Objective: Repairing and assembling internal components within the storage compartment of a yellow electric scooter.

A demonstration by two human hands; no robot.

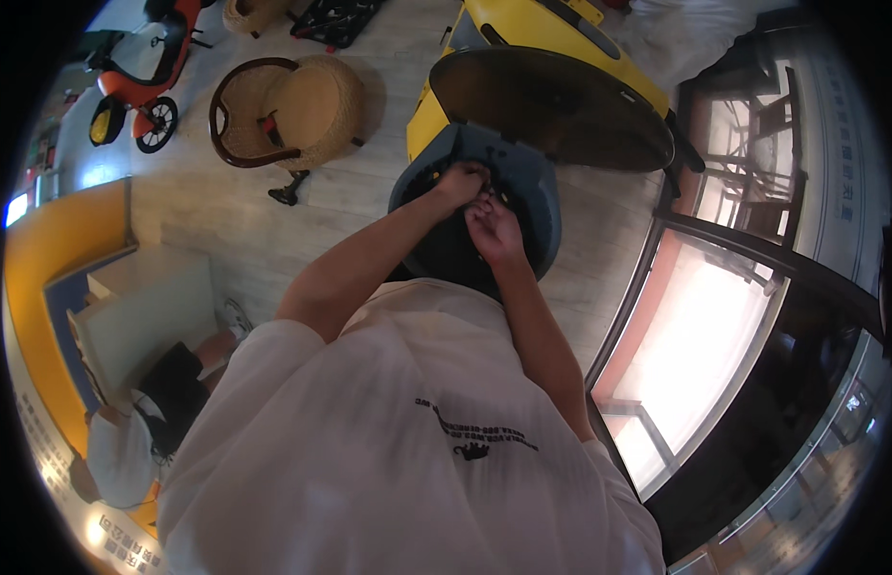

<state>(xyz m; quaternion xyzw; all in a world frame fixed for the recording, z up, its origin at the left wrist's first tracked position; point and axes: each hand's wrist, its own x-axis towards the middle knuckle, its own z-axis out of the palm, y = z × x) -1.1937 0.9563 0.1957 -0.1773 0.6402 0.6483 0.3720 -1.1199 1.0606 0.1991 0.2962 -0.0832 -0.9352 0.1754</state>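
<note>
Both hands meet over a grey rounded tub (546, 206) with a dark inside, at the end of a yellow scooter body (422, 123). My left hand (462, 180) is bent at the tub's far side, its fingers pinched together. Just below and to the right, my right hand (494, 230) has its curled fingers close to the left fingertips. Whatever lies between the fingers is too small and dark to make out. A large dark oval panel (551, 107) stands raised beyond the tub. A few small yellowish spots show inside the tub near the hands.
Left of the scooter is a wicker chair (326, 107) with a dark curved rail. Farther left stands an orange scooter (156, 72). A seated person (125, 460) is by a white cabinet (153, 307) at lower left. A dark-framed glass door (695, 326) lies to the right.
</note>
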